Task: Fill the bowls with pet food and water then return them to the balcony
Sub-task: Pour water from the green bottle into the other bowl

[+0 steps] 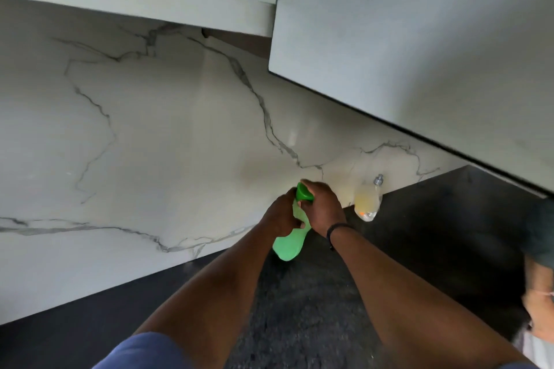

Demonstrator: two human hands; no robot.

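a green bottle [289,244] is gripped by the left hand [281,213] – its cap apparently twisted by the right hand [322,207]; pouring water comes next – no bowls are seen.

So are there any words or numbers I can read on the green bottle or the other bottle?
None can be read.
Green bottle: no words show; the left hand and right hand cover much of it.
Clear bottle: an orange speck near its base, too small and blurred to read.
Cabinets, marble wall, dark counter: no writing.
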